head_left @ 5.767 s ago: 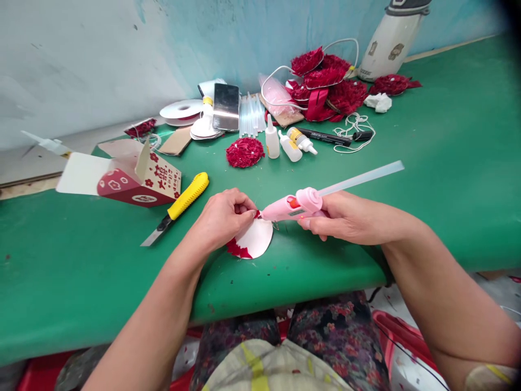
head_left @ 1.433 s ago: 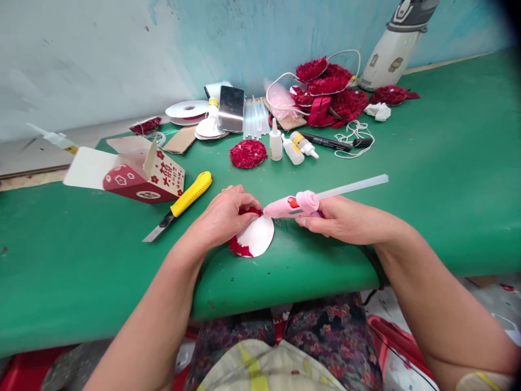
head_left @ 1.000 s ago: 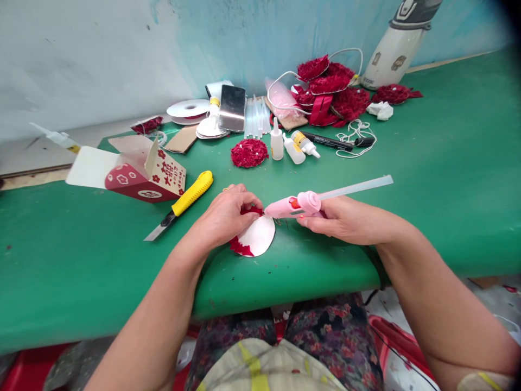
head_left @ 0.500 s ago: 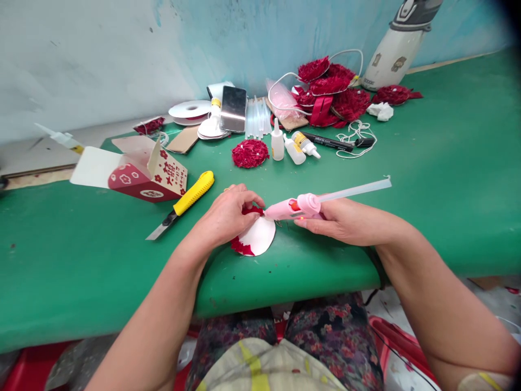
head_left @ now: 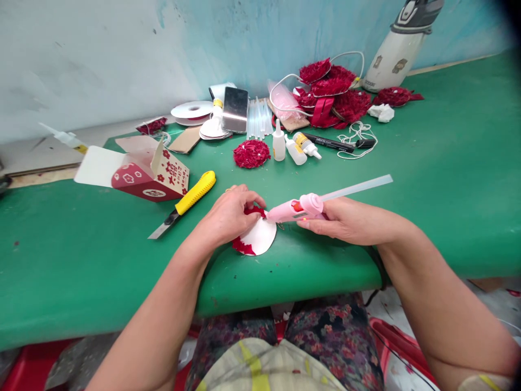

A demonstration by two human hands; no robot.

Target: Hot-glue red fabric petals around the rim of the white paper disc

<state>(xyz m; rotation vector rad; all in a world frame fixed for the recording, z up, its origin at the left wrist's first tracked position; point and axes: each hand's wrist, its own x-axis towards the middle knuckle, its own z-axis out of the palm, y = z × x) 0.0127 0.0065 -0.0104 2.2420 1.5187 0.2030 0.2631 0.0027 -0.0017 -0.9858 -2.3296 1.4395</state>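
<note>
My right hand is wrapped round a pink glue gun, whose nozzle points left. A long translucent glue stick sticks out of its back end. The nozzle tip is at the upper edge of a white round disc on the table. Red ribbon runs along the disc's left side. With fingers and thumb closed, my left hand pinches the red ribbon at the disc's top edge, right beside the nozzle. The fingers partly hide the ribbon and the disc's left part.
A utility knife, blade out, lies left of my left hand near an open red box. Beyond are a finished red rosette, small glue bottles, a phone, a rosette pile and a large bottle.
Both hands, the disc and the glue gun keep nearly the same places against each other. The whole view has shifted very slightly.
</note>
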